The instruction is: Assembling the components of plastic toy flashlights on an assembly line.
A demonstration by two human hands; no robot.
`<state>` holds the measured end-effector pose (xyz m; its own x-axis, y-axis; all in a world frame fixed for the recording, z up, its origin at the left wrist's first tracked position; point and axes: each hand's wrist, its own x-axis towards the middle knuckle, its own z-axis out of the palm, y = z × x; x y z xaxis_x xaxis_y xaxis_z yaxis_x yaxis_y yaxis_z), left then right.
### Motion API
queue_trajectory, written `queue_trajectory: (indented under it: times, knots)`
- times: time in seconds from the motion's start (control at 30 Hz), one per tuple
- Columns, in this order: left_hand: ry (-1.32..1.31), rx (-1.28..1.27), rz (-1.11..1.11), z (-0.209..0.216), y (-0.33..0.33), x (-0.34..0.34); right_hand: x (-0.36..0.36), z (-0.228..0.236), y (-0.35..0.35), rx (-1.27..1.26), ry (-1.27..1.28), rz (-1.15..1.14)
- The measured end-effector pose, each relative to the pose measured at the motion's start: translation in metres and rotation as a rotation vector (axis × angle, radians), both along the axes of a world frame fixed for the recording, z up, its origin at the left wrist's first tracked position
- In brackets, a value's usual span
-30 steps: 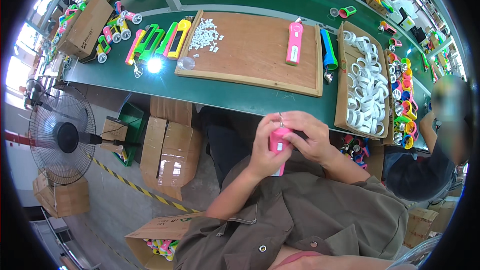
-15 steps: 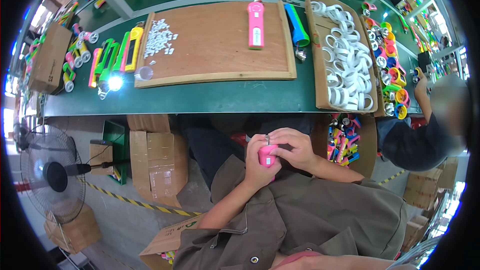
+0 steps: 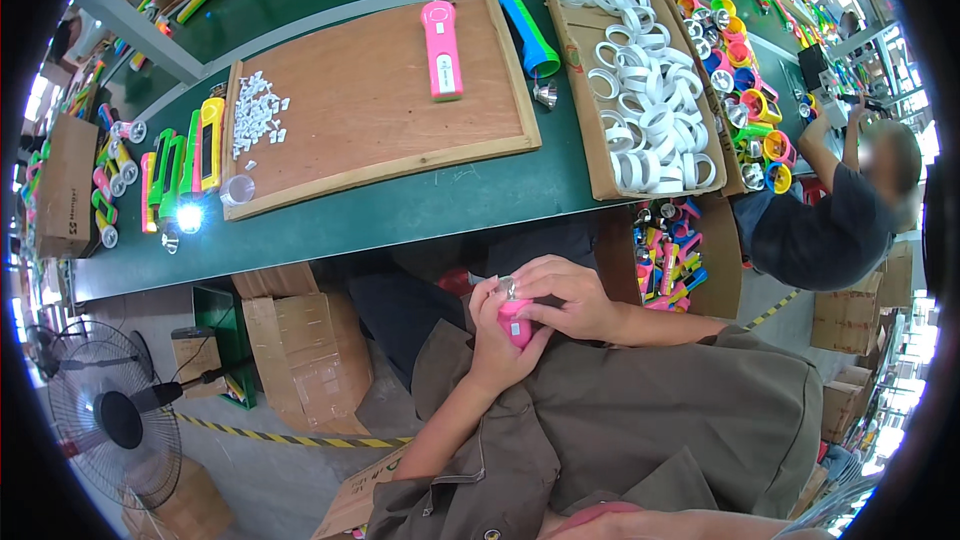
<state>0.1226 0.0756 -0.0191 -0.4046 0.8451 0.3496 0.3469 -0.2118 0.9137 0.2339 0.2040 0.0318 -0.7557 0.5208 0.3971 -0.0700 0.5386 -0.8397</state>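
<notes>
Above my lap, past the table's near edge, I hold a pink flashlight (image 3: 515, 325) with a small pale patch on its side. My left hand (image 3: 492, 345) is closed around its body. The fingers of my right hand (image 3: 570, 300) pinch the flashlight's upper end, by a shiny silver reflector (image 3: 508, 290). My fingers partly cover the reflector, so how it sits on the body is hidden. On the wooden board (image 3: 350, 100) lies another pink flashlight (image 3: 441, 50), with small white pieces (image 3: 258, 112) heaped at the board's left.
A carton of white rings (image 3: 650, 90) stands at the table's right, beside colourful flashlight heads (image 3: 745, 80). A blue-green flashlight (image 3: 528, 35) lies by the board. Left are green flashlights (image 3: 172, 175) and a lit lamp (image 3: 189, 217). A co-worker (image 3: 830, 210) sits right; a fan (image 3: 120, 420) stands lower left.
My view has turned, so the table and board appear shifted left and tilted. Both hands keep hold of the pink flashlight, and more of the reflector shows between my fingers.
</notes>
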Motion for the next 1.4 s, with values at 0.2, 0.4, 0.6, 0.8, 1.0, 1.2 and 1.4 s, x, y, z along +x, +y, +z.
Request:
queue_trajectory:
  times: [0.2, 0.4, 0.6, 0.8, 1.0, 1.2, 1.4]
  knots:
    - [0.122, 0.130, -0.100, 0.018, 0.030, -0.016, 0.003, 0.019, 0.009, 0.108, 0.089, -0.097]
    - [-0.017, 0.290, -0.120, 0.101, 0.076, -0.053, -0.045, 0.095, 0.047, -0.059, 0.295, 0.036]
    - [0.046, 0.200, -0.096, 0.128, 0.071, -0.068, -0.054, 0.117, 0.055, -0.118, 0.210, 0.120]
    - [-0.097, 0.085, -0.131, 0.135, 0.058, -0.066, -0.055, 0.116, 0.042, -0.599, 0.267, 0.109]
    - [-0.173, 0.026, -0.158, 0.140, 0.056, -0.063, -0.054, 0.116, 0.039, -0.693, 0.294, 0.081]
    - [-0.228, -0.019, -0.159, 0.142, 0.058, -0.060, -0.053, 0.117, 0.040, -0.622, 0.327, 0.051]
    - [-0.016, 0.172, -0.143, 0.134, 0.059, -0.061, -0.054, 0.124, 0.050, -0.456, 0.467, -0.064]
